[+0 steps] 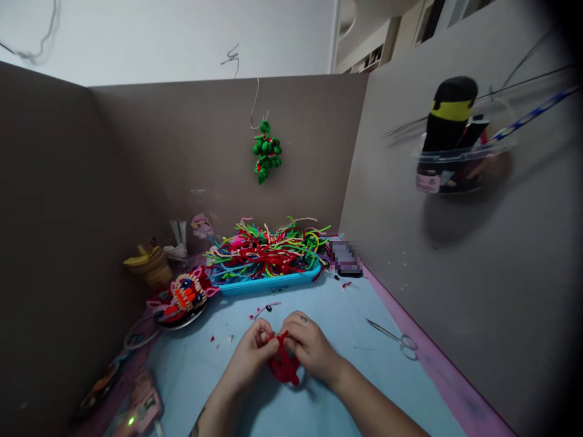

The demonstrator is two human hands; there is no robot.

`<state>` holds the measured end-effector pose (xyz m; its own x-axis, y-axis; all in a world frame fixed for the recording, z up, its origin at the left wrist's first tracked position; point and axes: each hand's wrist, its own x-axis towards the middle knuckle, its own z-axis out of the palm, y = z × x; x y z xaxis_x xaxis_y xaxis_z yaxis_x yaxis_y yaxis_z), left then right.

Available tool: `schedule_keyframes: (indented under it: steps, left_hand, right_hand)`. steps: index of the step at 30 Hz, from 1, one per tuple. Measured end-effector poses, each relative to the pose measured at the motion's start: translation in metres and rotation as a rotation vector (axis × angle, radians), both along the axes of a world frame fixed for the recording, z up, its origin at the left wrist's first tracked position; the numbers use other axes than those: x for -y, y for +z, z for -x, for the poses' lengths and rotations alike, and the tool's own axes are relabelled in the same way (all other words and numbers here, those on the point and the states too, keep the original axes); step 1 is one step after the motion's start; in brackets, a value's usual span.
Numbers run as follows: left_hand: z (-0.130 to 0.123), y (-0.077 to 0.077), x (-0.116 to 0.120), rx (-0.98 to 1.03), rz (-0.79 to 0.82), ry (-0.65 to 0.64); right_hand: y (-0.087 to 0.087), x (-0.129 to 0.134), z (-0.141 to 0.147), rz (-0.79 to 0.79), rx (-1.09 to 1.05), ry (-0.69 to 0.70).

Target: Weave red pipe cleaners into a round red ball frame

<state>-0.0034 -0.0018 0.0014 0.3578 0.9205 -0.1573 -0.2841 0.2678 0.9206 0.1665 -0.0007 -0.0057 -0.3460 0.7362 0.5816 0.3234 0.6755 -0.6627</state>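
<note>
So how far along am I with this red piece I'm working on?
Partway, it seems. The green ornament hanging on the wall and the orange-and-red figure at the left look already made. The red piece is in hand, pinched between your left hand and right hand. Its finished shape isn't clear, so I can't say how much is left; plenty of loose cords fill the blue tray.

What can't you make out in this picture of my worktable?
All in the head view:
- Red piece: upper part behind the fingers of the left hand and right hand.
- Blue tray: floor buried under colored strands.
- Dark phone-like object: screen pixelated.
- Pink device: blurred, cut off by the bottom edge.
</note>
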Motion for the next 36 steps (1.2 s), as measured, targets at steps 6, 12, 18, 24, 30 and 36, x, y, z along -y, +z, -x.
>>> schedule_keyframes:
  steps: [6,12,18,24,30,36]
  left_hand:
    - [-0.004,0.008,0.005,-0.165,-0.200,0.041]
    - [-0.002,0.001,0.010,-0.574,-0.456,0.097]
    - [-0.003,-0.003,0.013,-0.728,-0.679,0.137]
    - [0.000,-0.004,0.015,-0.709,-0.808,0.213]
    - [-0.001,0.006,0.011,-0.242,-0.262,0.157]
    - [0.001,0.014,-0.001,0.233,0.223,0.289]
  right_hand:
    - [0.001,0.000,0.005,0.384,-0.229,-0.032]
    - [-0.002,-0.003,0.007,0.870,-0.394,0.093]
    - [0.008,0.000,0.006,1.032,-0.508,0.132]
    - [0.021,0.008,0.008,0.936,-0.468,0.114]
    - [0.021,0.001,-0.005,0.808,-0.602,0.042]
    - [0.008,-0.013,-0.019,0.993,-0.852,-0.050]
